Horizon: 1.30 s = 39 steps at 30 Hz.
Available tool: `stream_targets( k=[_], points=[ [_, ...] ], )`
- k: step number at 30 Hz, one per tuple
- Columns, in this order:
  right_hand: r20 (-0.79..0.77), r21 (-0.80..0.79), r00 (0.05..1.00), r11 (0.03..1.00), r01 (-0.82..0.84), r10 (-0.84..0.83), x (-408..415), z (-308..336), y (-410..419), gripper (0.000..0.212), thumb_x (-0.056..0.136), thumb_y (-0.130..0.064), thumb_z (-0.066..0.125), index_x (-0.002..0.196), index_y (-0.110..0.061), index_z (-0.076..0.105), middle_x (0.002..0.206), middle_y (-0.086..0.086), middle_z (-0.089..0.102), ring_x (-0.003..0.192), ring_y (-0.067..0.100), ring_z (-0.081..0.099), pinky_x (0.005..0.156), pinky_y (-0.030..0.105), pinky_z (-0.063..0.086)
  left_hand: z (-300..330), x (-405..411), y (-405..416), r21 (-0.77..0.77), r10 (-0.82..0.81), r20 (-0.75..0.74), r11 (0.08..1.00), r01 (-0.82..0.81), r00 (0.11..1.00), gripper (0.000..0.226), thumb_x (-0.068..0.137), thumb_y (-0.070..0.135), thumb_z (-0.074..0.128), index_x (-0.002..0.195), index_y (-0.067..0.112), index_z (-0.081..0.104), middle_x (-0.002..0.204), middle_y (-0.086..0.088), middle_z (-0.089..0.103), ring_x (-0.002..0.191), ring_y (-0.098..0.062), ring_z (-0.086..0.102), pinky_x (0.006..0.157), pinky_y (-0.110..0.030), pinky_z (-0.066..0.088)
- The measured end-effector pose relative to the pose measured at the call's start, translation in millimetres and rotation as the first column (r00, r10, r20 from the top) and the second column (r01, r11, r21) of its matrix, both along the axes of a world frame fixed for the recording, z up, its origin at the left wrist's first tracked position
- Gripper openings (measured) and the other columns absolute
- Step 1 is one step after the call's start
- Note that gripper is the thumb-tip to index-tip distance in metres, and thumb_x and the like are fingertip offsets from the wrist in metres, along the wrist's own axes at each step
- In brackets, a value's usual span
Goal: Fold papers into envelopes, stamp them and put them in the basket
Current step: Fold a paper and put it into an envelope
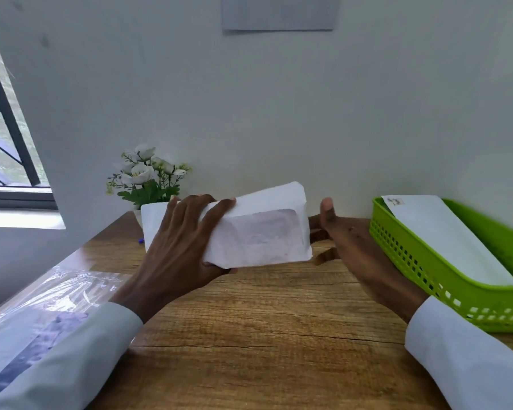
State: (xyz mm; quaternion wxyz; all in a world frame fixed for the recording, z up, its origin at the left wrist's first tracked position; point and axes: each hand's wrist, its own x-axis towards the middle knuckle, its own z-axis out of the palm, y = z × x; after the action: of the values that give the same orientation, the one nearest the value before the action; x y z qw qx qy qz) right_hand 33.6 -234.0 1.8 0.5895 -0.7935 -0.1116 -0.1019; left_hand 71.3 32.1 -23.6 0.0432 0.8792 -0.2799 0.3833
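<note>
My left hand grips a white envelope held up above the wooden table, fingers over its top edge and thumb under it. Folded paper shows faintly through the envelope's window. My right hand is just right of the envelope, fingers straight, touching nothing that I can see. A green plastic basket stands at the right, and a stamped white envelope lies inside it.
A small pot of white flowers stands at the back of the table against the wall. A clear plastic sleeve of papers lies at the left. A blue speck, maybe a pen tip, peeks beside the envelope.
</note>
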Motion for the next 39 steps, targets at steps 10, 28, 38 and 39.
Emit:
stream_targets(
  k=[10, 28, 38, 39],
  points=[
    [0.375, 0.075, 0.924, 0.996, 0.049, -0.073, -14, 5, 14, 0.010, 0.076, -0.014, 0.081, 0.078, -0.006, 0.076, 0.070, 0.010, 0.073, 0.059, 0.019, 0.065, 0.052, 0.035, 0.051, 6, -9, -10, -0.173, -0.084, 0.044, 0.981, 0.090, 0.995, 0.120, 0.057, 0.080, 0.068, 0.146, 0.014, 0.025, 0.140, -0.014, 0.033, 0.126, -0.031, 0.036, 0.104, -0.055, 0.038],
    [0.617, -0.367, 0.769, 0.925, 0.094, 0.167, 2, -6, -1, 0.016, 0.080, -0.011, 0.080, 0.094, -0.016, 0.079, 0.089, -0.006, 0.075, 0.080, 0.010, 0.070, 0.064, 0.031, 0.057, -1, -16, -25, -0.440, -0.407, 0.051, 0.811, 0.386, 0.912, 0.034, 0.085, 0.034, 0.069, 0.113, 0.017, 0.063, 0.109, 0.008, 0.063, 0.098, -0.006, 0.061, 0.075, -0.035, 0.055],
    [0.342, 0.049, 0.933, 0.990, -0.135, 0.110, 3, -7, -3, 0.015, 0.068, -0.014, 0.082, 0.082, -0.013, 0.079, 0.087, 0.008, 0.076, 0.078, 0.027, 0.070, 0.071, 0.047, 0.060, -5, -17, -31, -0.533, -0.509, 0.034, 0.719, 0.447, 0.860, 0.014, 0.081, 0.025, 0.074, 0.089, 0.013, 0.076, 0.090, 0.004, 0.072, 0.086, -0.008, 0.067, 0.068, -0.034, 0.054],
    [0.327, 0.117, 0.940, 0.983, -0.139, 0.094, 2, -6, -3, 0.014, 0.066, -0.014, 0.082, 0.079, -0.015, 0.078, 0.084, 0.008, 0.076, 0.074, 0.030, 0.069, 0.069, 0.048, 0.061, -5, -16, -31, -0.547, -0.512, 0.025, 0.712, 0.441, 0.859, 0.013, 0.081, 0.023, 0.075, 0.088, 0.012, 0.077, 0.088, 0.003, 0.072, 0.085, -0.008, 0.068, 0.068, -0.033, 0.054]
  ],
)
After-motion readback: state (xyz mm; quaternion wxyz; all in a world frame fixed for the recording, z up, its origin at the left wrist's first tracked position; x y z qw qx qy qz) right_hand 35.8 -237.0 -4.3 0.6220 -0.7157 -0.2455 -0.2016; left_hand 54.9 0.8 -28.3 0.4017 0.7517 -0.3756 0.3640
